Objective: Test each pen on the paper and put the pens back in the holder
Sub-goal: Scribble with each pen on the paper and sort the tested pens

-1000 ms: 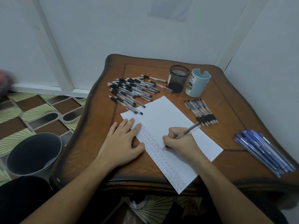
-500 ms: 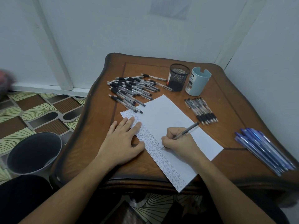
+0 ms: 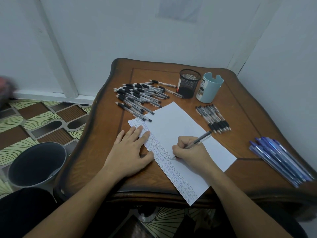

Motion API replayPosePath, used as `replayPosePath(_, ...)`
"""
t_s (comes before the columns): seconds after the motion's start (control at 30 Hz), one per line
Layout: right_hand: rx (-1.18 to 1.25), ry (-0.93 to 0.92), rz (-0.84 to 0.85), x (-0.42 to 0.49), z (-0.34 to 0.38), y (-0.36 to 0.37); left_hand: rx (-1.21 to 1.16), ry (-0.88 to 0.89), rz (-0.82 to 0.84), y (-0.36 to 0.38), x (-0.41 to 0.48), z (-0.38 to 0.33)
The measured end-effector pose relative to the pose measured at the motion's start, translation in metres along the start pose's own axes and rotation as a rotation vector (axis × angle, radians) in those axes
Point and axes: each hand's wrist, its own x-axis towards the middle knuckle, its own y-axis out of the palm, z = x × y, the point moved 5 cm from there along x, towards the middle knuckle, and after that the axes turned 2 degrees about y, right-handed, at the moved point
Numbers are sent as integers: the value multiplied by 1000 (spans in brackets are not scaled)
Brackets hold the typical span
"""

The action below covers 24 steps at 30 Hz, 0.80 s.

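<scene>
Pen (image 3: 197,141) gripped in my right hand (image 3: 190,152), fingers (image 3: 182,140) curled round it, tip on paper (image 3: 180,124) at bench (image 3: 106,152) centre. On paper's 9 o'clock edge, left hand (image 3: 128,155) presses flat, fingers straight. At 12 o'clock, mesh holder (image 3: 189,85). Versus a second ago: both hands unmoved.

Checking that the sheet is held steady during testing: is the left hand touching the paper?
Touching. The head view shows the left hand lying flat, its fingertips resting on the scribbled left edge of the paper.
</scene>
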Motion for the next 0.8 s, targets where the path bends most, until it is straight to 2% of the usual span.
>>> replayPosePath(0.8,-4,1,-27,-1,3,-2,7,3,11,1,1,1)
